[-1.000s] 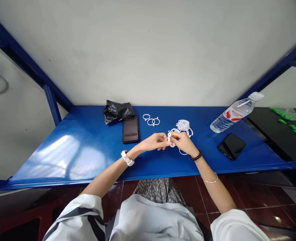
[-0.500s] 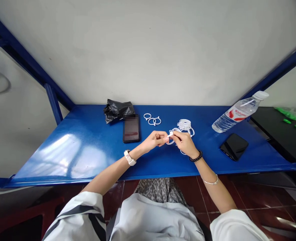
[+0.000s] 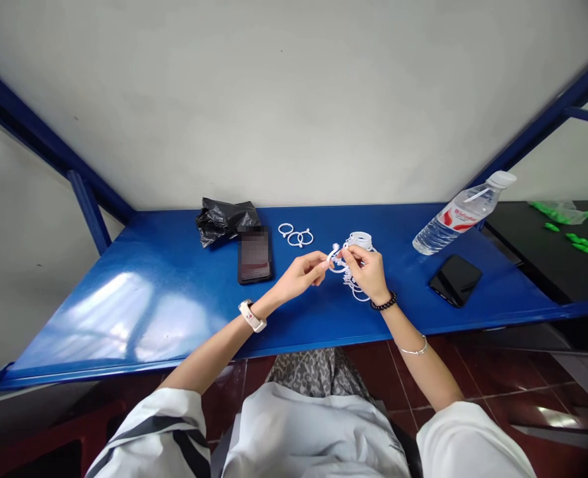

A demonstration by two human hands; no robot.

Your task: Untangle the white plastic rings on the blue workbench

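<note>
Between the fingertips of my left hand (image 3: 304, 273) a thin white ring (image 3: 330, 255) with a small knob is pinched. My right hand (image 3: 367, 269) is close beside it, thumb and forefinger pressed together at the ring's right side; whether they grip it is too small to tell. A pile of white rings (image 3: 360, 239) lies behind and under my right hand, partly hidden by it. Several loose white rings (image 3: 294, 239) rest on the blue table (image 3: 294, 325), beyond my left hand.
A black phone (image 3: 255, 255) and a crumpled black bag (image 3: 224, 219) lie at the left. Toward the right are a tilted water bottle (image 3: 458, 216) and another dark phone (image 3: 456, 280). Green pieces (image 3: 580, 242) sit on a black surface at the far right.
My hands have moved slightly apart, and the ring's knob now shows between them. The whole view has shifted a little, with the table's things appearing further left.
</note>
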